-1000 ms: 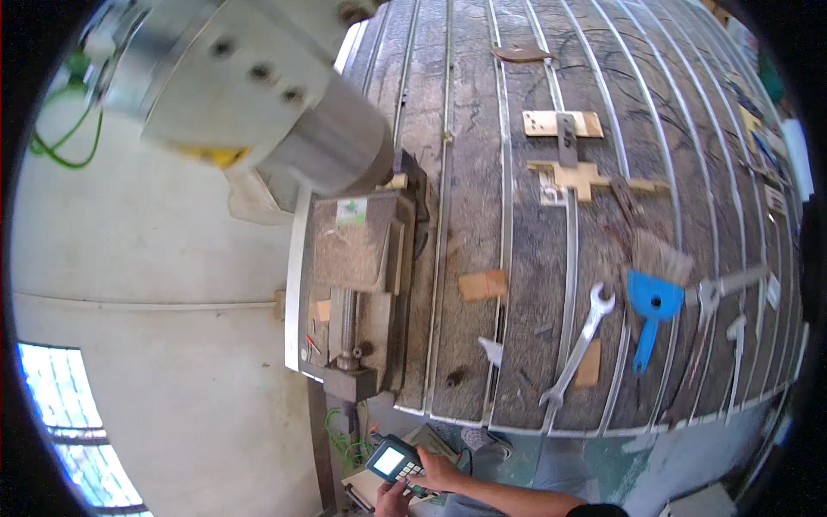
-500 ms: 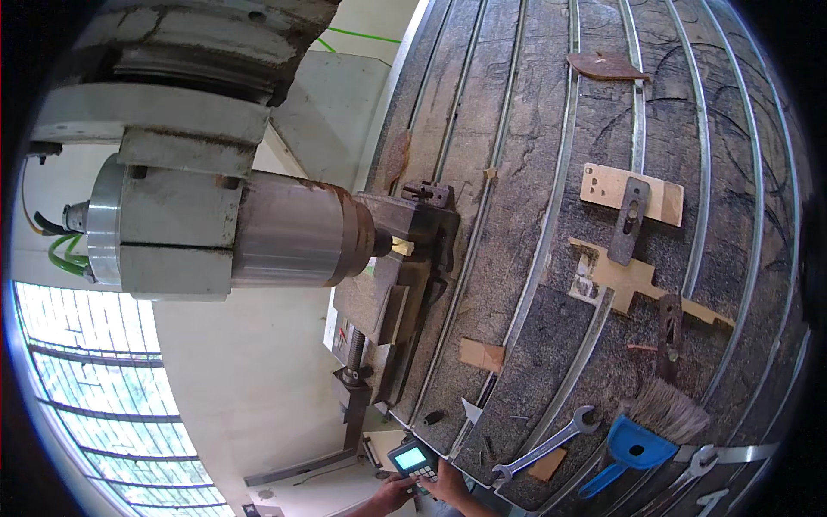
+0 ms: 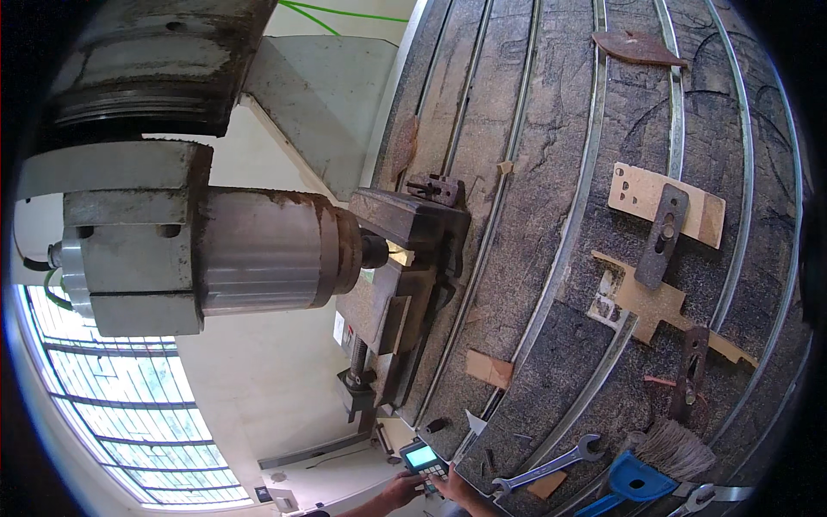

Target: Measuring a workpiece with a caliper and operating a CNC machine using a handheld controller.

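Observation:
At the lower edge, beside the table corner, I hold a handheld controller with a lit screen and a keypad. My left hand grips its left side, fingers curled. My right hand is closed on its right side, with the thumb close to the keys. Beyond them a large spindle points its tool holder at a small yellowish metal piece between the jaws of a vise. Whether the tool tip touches the piece is too small to tell.
The slotted machine table carries a wrench, a blue dustpan, a brush and a wooden block. Dark clamps lie over flat tan plates. A rusty curved plate lies at the far end. Barred windows stand left.
The whole view has shifted and tilted somewhat, so the spindle, vise and table items sit differently in it. Both hands still hold the controller.

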Available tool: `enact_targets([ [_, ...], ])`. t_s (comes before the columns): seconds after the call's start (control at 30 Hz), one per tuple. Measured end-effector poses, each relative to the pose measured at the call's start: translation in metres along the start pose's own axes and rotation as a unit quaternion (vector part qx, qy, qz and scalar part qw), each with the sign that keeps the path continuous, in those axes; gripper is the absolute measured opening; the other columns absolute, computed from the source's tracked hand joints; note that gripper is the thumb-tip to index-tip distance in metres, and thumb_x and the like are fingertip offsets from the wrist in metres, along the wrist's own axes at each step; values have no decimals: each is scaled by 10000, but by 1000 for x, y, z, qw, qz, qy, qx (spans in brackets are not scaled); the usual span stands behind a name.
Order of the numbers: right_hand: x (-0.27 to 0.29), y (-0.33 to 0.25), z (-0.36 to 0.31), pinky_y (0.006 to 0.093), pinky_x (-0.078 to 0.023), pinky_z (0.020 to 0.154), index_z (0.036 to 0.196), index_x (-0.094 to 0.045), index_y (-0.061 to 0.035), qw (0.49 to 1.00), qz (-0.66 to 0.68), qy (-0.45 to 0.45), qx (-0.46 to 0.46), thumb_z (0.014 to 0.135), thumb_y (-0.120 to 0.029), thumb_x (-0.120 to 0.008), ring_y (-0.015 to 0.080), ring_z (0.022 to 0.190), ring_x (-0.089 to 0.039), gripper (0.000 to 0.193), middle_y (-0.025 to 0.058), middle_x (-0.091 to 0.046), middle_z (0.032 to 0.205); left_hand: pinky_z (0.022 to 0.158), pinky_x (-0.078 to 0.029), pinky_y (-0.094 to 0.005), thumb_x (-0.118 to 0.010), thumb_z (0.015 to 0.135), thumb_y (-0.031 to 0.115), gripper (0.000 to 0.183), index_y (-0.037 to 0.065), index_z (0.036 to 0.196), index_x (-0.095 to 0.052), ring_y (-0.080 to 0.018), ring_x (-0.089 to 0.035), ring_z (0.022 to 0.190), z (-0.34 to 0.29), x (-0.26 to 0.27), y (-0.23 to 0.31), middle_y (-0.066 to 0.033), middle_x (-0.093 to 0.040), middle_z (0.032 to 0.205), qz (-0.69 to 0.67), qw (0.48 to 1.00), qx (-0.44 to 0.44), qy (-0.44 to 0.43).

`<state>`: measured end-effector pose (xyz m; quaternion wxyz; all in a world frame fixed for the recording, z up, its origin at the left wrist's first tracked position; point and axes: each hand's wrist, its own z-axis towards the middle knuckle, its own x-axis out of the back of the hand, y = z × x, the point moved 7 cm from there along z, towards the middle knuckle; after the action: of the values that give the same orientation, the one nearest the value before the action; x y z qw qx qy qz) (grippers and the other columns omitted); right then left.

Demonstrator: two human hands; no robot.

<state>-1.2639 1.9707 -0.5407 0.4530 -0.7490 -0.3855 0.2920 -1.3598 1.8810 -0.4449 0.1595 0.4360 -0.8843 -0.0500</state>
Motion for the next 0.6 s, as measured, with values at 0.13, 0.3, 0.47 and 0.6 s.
enact_targets([
  [0.13, -11, 3, -4, 512, -384, 946, 1068, -534, 55, 998, 55, 42, 12, 746, -491, -677, 454, 1054, -531, 650, 317, -560, 1073, 879, -466, -434, -645, 862, 123, 244, 16, 1066, -563, -215, -582, 1016, 0, -5, 3, -85, -612, 1047, 14, 1000, 13, 20],
  [0.3, -1, -3, -6, 497, -392, 943, 1108, -541, 55, 980, 170, 102, 27, 748, -469, -674, 441, 1038, -545, 650, 292, -571, 1089, 889, -465, -419, -633, 874, 111, 248, 10, 1087, -558, -207, -581, 1010, -2, -4, 1, -82, -611, 1064, -2, 1000, 17, 26],
  [0.47, -8, 1, -6, 490, -398, 938, 1097, -554, 42, 977, 188, 102, 24, 762, -460, -666, 426, 1023, -553, 614, 276, -580, 1075, 896, -461, -415, -618, 888, 107, 266, 8, 1126, -554, -203, -580, 1017, -5, -21, 3, -75, -612, 1087, 7, 1000, 12, 24],
  [0.6, -10, 10, -8, 482, -404, 932, 1087, -567, 29, 973, 206, 99, 28, 776, -451, -659, 412, 1008, -562, 579, 259, -590, 1061, 892, -460, -410, -615, 896, 128, 288, 18, 1155, -552, -199, -581, 1023, -2, -18, 1, -71, -617, 1097, 4, 1000, 6, 21],
])
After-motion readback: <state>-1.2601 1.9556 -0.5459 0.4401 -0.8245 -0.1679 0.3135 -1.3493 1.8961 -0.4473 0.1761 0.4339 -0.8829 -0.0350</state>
